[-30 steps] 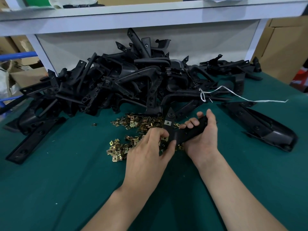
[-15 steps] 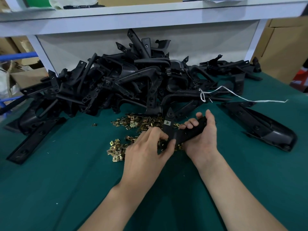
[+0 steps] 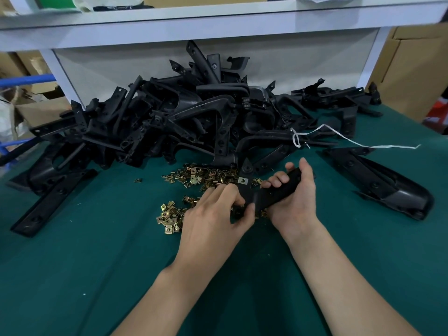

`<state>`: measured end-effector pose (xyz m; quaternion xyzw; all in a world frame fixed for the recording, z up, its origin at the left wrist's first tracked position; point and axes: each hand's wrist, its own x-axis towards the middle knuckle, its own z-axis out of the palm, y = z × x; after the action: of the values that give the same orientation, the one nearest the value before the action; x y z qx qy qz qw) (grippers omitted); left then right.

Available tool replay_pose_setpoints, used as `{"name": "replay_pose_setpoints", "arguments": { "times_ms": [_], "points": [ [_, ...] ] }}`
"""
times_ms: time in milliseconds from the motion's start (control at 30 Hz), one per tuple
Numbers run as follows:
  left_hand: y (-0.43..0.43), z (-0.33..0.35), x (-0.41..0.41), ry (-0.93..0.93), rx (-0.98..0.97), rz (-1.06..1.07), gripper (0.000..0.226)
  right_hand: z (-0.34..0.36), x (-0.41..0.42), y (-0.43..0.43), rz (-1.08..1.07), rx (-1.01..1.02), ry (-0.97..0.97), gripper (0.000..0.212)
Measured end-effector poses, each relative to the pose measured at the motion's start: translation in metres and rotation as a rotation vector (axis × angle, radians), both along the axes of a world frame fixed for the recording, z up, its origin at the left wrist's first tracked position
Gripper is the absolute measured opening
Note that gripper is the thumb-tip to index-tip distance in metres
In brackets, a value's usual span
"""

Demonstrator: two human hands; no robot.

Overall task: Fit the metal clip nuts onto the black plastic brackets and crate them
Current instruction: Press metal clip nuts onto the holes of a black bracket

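The right hand [image 3: 294, 197] wraps the long arm of the angled black plastic bracket [image 3: 272, 195] above the green tabletop [image 3: 97, 238], the left hand [image 3: 214, 210] pinches its bend; stiff and light, it likely suits this two-point grip

Black brackets [image 3: 194, 122], seemingly brass-gold clip nuts [image 3: 194, 178], teal tabletop [image 3: 97, 263].

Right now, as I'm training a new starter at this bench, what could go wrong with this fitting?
The left hand pinches the bracket at its lower end, just above the loose clips; a slip could scatter them or nick a finger. The right hand grips only one arm of it, so a hard push might twist it and shift the fitted clip. The heap of brackets behind could slide onto the clips.
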<state>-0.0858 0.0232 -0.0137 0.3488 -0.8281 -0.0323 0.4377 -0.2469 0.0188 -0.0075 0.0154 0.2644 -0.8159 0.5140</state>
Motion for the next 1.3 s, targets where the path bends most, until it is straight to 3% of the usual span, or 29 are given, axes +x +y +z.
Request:
{"name": "replay_pose_setpoints", "arguments": {
  "times_ms": [200, 367, 433, 567, 767, 1300],
  "points": [
    [0.004, -0.002, 0.000, -0.001, 0.066, -0.010, 0.025, -0.001, -0.001, -0.001, -0.001, -0.004, -0.010, 0.033],
    [0.010, 0.001, -0.001, 0.157, 0.465, -0.109, 0.034, -0.002, -0.003, -0.001, -0.007, -0.028, -0.065, 0.034],
    [0.010, 0.001, -0.002, 0.147, 0.500, -0.090, 0.039, -0.003, -0.003, -0.001, -0.012, -0.035, -0.075, 0.034],
    [0.010, -0.004, -0.002, -0.002, 0.336, 0.012, 0.047, -0.001, -0.004, -0.001, -0.010, -0.036, -0.077, 0.034],
    [0.008, -0.004, -0.002, -0.131, 0.092, 0.111, 0.032, -0.001, -0.002, -0.001, -0.007, -0.016, -0.035, 0.034],
    [0.009, -0.002, -0.003, -0.111, 0.014, 0.088, 0.034, -0.002, -0.005, 0.003, -0.010, -0.145, -0.060, 0.029]
  ]
}}
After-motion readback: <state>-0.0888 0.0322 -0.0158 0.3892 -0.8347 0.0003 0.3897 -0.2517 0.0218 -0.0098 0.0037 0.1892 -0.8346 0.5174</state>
